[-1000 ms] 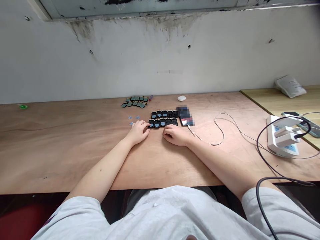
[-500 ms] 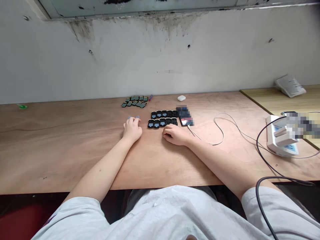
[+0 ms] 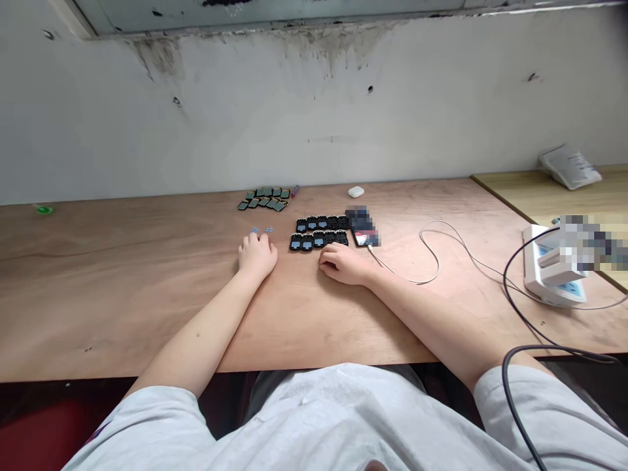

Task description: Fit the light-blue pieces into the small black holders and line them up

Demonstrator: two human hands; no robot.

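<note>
My left hand (image 3: 258,255) rests palm-down on the wooden table, its bent fingers slightly apart. Just beyond its fingertips lie small light-blue pieces (image 3: 269,229), too small to name exactly. Loosely curled, my right hand (image 3: 343,265) lies in front of black plastic cases (image 3: 307,243) set out in two rows. Several of these cases have a light-blue inset, while those toward the right end look plain black. Whether anything is inside the right hand's curled fingers is hidden. Farther back, several flat rectangular parts (image 3: 267,192) with grey-green faces are laid in two rows.
A phone (image 3: 364,232) on a white cable (image 3: 438,261) lies right of the cases. Behind it is a white earbud case (image 3: 356,191). A purple-handled tool (image 3: 295,191) sits by the wall. A white power strip (image 3: 552,275) and black cable (image 3: 520,307) are at right.
My left hand has drawn back slightly toward me and left, its fingers now more bent. The light-blue pieces beyond it are in fuller view. My right hand has stayed in place.
</note>
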